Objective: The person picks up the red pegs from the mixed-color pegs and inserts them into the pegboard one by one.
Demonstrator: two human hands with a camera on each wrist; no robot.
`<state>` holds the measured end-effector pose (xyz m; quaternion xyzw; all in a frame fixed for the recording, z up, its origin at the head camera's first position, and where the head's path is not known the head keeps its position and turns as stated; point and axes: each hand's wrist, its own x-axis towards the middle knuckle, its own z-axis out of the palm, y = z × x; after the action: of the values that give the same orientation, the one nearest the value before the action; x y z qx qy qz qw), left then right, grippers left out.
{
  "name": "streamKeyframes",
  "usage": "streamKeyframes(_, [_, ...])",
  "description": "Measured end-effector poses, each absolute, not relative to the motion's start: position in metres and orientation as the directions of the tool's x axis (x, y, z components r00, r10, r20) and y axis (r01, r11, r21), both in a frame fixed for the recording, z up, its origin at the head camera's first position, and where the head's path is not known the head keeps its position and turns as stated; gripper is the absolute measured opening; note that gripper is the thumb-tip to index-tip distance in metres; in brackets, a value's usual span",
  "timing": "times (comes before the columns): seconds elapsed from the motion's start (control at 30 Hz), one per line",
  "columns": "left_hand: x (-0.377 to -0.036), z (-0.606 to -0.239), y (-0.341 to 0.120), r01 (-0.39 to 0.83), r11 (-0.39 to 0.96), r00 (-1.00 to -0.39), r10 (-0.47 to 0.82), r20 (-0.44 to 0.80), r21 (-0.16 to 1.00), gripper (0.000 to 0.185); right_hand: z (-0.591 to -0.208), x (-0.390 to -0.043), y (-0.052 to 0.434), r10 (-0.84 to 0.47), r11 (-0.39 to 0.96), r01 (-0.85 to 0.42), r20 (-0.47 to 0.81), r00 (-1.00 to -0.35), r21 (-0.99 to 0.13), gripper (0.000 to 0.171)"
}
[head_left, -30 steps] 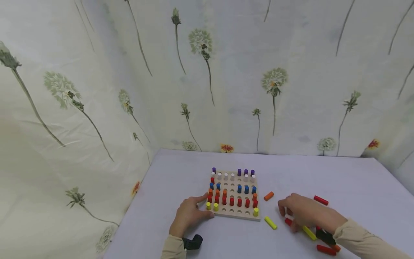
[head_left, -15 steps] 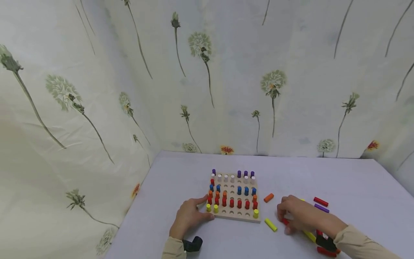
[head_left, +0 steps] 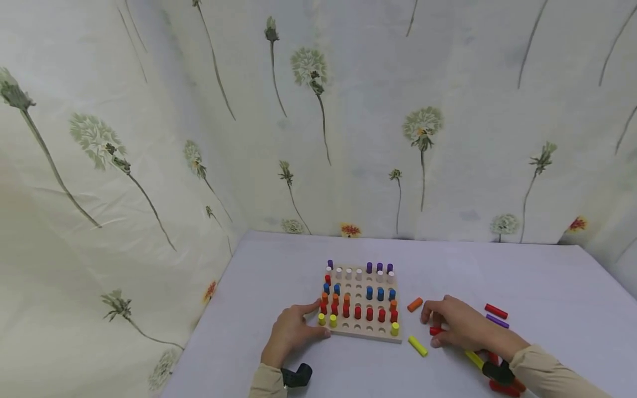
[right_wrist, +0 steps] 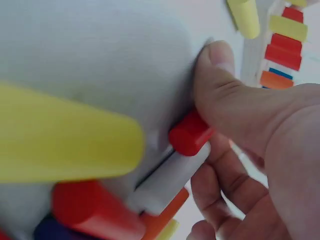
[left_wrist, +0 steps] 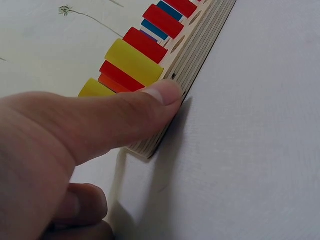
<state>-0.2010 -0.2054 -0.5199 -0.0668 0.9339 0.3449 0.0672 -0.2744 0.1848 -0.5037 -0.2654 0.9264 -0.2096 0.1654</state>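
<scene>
A wooden pegboard (head_left: 358, 329) with rows of coloured pegs sits on the table. My left hand (head_left: 293, 331) grips its near left corner, the thumb (left_wrist: 145, 107) along the front edge and the index finger at the left side. To the right, my right hand (head_left: 460, 326) is low over the loose pegs, thumb and fingers curled about a red peg (right_wrist: 189, 136). Part of that peg is hidden behind the thumb. A white peg (right_wrist: 172, 177) lies right beside it, close to the fingers. Under the right wrist lies a yellow peg (head_left: 475, 359).
An orange peg (head_left: 415, 304) and another yellow peg (head_left: 417, 346) lie between board and right hand. Beyond the right hand are a red peg (head_left: 496, 311) and a purple peg (head_left: 497, 321). More red pegs (head_left: 504, 388) lie near the sleeve. A flowered curtain (head_left: 358, 138) hangs behind the table.
My right hand has shifted slightly left and away from me, and the red peg at its fingers has moved with it. The purple peg has come into view. My left hand stays at the pegboard.
</scene>
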Motion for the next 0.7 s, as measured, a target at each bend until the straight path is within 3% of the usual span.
streamKeyframes(0.17, [-0.201, -0.519, -0.206, -0.150, 0.769, -0.985, -0.063, -0.160, 0.621, 0.076, -0.504, -0.278, 0.181, -0.586, 0.735, -0.454, -0.134, -0.799, -0.503, 0.027])
streamKeyframes(0.37, [-0.203, -0.517, -0.209, -0.126, 0.783, -0.989, -0.053, -0.136, 0.609, 0.076, -0.496, -0.288, 0.162, -0.616, 0.669, -0.548, 0.037, -0.787, -0.502, 0.016])
streamKeyframes(0.7, [-0.201, -0.520, -0.206, -0.161, 0.768, -0.983, -0.068, -0.172, 0.620, 0.076, -0.482, -0.303, 0.130, -0.458, 0.663, -0.492, 0.215, -0.863, -0.564, 0.007])
